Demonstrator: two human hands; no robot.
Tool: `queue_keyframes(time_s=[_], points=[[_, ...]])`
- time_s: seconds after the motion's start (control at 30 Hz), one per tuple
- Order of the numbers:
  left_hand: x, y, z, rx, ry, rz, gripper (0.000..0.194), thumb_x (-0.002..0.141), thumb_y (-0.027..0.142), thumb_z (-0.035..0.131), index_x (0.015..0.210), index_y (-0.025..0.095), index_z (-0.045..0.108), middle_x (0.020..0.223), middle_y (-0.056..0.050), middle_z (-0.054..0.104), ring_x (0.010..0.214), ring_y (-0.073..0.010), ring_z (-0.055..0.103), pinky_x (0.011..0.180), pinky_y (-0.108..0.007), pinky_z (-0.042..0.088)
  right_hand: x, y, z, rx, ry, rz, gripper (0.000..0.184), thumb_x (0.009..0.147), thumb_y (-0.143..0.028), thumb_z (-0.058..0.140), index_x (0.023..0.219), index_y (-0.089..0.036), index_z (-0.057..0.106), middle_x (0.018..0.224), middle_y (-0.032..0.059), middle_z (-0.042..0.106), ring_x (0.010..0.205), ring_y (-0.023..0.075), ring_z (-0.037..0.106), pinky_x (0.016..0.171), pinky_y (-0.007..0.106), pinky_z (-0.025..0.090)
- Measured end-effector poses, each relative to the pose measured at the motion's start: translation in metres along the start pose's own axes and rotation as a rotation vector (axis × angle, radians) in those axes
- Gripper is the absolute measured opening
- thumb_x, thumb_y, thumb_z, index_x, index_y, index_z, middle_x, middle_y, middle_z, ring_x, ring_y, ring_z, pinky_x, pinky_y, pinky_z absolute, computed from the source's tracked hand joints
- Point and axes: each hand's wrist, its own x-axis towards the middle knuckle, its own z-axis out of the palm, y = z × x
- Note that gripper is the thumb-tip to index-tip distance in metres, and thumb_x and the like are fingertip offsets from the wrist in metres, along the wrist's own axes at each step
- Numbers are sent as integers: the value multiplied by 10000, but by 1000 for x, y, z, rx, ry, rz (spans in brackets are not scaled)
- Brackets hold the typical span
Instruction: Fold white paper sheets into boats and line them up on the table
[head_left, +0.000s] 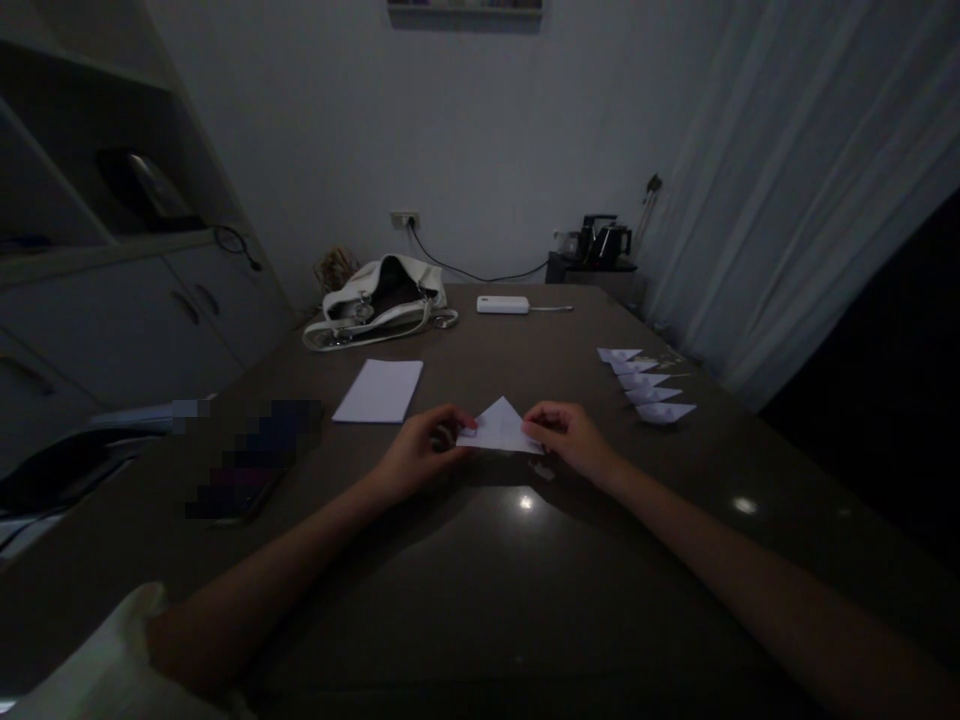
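Between my two hands is a folded sheet of white paper [501, 426], shaped like a triangle with its peak pointing away from me. My left hand [429, 447] pinches its left corner between thumb and fingers. At the right corner, my right hand [568, 434] grips the paper the same way. A stack of white paper sheets [379, 391] lies to the left, beyond my left hand. Off to the right, several folded paper boats [660, 411] stand in a row on the brown table [480, 580].
A white handbag [382, 295] sits at the back left. Near the far edge lies a white power bank [502, 305] with a short cable. A pixelated phone [259, 460] is at the left. A black kettle [611, 243] stands beyond the table, and a curtain [795, 190] hangs right.
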Motion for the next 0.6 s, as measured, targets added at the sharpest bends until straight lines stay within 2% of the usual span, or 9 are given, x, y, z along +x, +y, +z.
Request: queue_keyframes(time_s=[0.17,0.3,0.47,0.6], points=[[2,1,0,-22,19,-30,226,780,348,603,903,160,626,885,-44,647,754,-164,588,666,-254,460,0,0,1,28,-13,10,143,754,-296,610,747,-153,606,657,4,594,514,81,496,444,188,363],[2,2,1,-24,51,-69,251,780,384,597,855,149,647,842,-54,674,761,-179,608,674,-264,462,0,1,1,62,-19,29,166,745,-316,634,780,-156,608,677,8,607,535,91,524,457,190,394],[3,0,1,15,113,-116,311,766,428,604,833,130,658,687,-32,632,656,-167,577,588,-256,426,-3,-3,3,125,-34,9,278,793,-406,575,943,-172,592,687,1,600,505,92,521,460,206,410],[5,-4,1,-114,135,-139,328,751,416,630,897,122,635,749,-49,657,672,-169,598,589,-258,443,-5,-5,4,143,-68,-44,398,710,-373,686,1038,-202,539,871,38,646,690,136,607,556,226,462]])
